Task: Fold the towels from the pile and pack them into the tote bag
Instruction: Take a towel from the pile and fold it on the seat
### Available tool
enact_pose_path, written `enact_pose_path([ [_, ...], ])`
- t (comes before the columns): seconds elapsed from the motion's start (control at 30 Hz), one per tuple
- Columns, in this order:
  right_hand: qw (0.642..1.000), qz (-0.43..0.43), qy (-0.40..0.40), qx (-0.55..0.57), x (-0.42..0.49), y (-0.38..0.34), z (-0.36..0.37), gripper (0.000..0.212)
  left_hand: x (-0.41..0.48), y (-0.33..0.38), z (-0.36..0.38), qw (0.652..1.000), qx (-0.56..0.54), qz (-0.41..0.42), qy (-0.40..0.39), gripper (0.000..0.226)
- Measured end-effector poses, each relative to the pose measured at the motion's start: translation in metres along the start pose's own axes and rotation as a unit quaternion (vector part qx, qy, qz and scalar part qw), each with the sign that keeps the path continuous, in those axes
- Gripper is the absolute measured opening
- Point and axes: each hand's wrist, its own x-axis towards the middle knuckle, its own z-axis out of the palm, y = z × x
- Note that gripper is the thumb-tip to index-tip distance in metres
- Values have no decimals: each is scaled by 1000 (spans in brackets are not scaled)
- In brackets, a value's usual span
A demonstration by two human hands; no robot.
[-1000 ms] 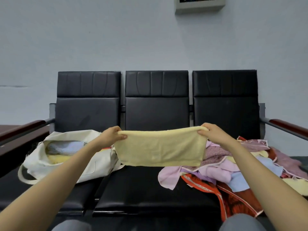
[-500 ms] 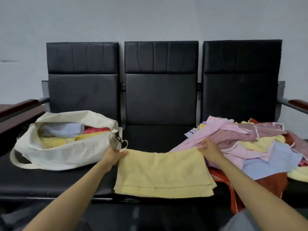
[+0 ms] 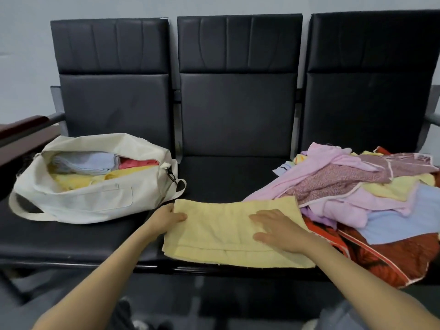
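The yellow towel [image 3: 228,232] is laid folded on the middle seat [image 3: 228,177], between tote bag [image 3: 95,198] and pile [image 3: 357,194]. Its left edge is seemingly pinched by the left hand [image 3: 167,219]. The right hand [image 3: 277,228] is pressed flat on it, fingers spread. The cloth is judged soft, light and limp, and is best taken by the corners.

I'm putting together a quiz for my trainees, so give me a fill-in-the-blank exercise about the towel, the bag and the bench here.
1. The right hand lies flat on the ____ towel.
2. The tote bag sits on the ____ seat of the bench.
3. The unfolded pile lies on the ____ seat.

Missing words: yellow; left; right.
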Motion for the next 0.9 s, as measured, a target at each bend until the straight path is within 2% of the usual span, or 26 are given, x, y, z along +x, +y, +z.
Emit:
enact_pose_path([
  [0.1,998,-26,-58,-12,4,-16,11,88,-9,4,-13,996,39,46,60,42],
  [0.17,997,-34,-68,-17,13,-31,18,87,-13,2,-26,993,16,59,101,41],
  [0.23,996,-50,-68,-23,22,-46,22,94,-16,2,-37,991,-58,48,112,33],
  [0.3,995,-52,-76,-24,27,-55,22,98,-19,8,-41,981,-177,33,67,32],
  [0.33,996,-46,-79,-23,30,-55,21,94,-21,14,-39,973,-226,32,35,31],
  [0.4,996,-37,-79,-10,31,-56,18,71,-23,30,-30,956,-289,44,-32,27],
  [0.5,993,-27,8,116,29,-51,7,43,-22,56,-2,936,-327,75,-105,27],
  [0.6,944,88,111,299,28,-35,-9,29,-19,77,37,941,-284,88,-161,35],
  [0.67,875,173,116,436,25,-19,-18,28,-20,90,64,944,-250,87,-195,38],
  [0.73,811,219,95,534,19,-5,-22,33,-21,99,89,951,-212,79,-209,37],
  [0.8,793,236,71,557,14,3,-21,40,-22,102,110,954,-184,58,-230,37],
  [0.9,806,233,64,540,11,6,-17,36,-21,100,123,951,-167,32,-259,36],
])
